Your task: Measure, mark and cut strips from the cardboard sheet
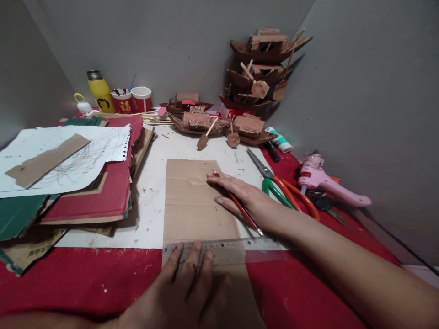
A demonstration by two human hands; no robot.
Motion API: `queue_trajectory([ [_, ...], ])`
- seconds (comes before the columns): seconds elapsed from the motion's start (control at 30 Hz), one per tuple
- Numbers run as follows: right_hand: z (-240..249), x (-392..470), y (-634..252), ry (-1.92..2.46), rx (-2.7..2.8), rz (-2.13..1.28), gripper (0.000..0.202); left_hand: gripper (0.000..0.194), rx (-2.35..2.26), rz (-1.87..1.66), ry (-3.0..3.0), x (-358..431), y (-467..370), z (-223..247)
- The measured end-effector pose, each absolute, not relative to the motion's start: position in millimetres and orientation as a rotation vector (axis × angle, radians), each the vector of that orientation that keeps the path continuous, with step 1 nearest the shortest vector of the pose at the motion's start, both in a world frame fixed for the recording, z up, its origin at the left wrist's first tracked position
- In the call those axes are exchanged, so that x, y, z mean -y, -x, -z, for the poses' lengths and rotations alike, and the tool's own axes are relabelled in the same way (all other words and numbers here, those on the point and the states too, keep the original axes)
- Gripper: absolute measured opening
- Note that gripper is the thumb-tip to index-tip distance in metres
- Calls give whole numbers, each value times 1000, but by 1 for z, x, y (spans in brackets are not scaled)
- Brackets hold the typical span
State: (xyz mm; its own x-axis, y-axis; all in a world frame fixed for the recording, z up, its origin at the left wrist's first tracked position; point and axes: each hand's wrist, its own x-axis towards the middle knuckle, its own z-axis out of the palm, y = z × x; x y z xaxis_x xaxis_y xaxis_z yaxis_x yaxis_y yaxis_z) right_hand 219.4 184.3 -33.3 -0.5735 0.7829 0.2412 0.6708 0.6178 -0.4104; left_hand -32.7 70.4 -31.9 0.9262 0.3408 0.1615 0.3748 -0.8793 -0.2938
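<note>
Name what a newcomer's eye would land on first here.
Likely the stacked brown model boats against the grey wall, back right of centre. Next, the pink glue gun at far right, then the yellow bottle at back left.

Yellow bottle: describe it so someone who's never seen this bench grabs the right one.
Start at the stack of cardboard and paper on the left of the table. Just beyond its far edge, by the grey wall, stands a yellow bottle with a grey cap. It's taller than the two red-and-white cups beside it and carries a dark round print.
</note>
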Motion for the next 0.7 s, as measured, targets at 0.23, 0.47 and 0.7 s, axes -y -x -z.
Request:
queue_trajectory([
  [0.23,35,-183,-220,1156,2444,-375,42,36,535,229,2771,-75,34,26],
  [0.47,35,-183,-219,1173,2448,-376,42,37,608,322,2819,-81,31,27],
  [0.7,32,-183,-219,1174,2474,-374,42,39,747,334,2986,-90,36,26],
])
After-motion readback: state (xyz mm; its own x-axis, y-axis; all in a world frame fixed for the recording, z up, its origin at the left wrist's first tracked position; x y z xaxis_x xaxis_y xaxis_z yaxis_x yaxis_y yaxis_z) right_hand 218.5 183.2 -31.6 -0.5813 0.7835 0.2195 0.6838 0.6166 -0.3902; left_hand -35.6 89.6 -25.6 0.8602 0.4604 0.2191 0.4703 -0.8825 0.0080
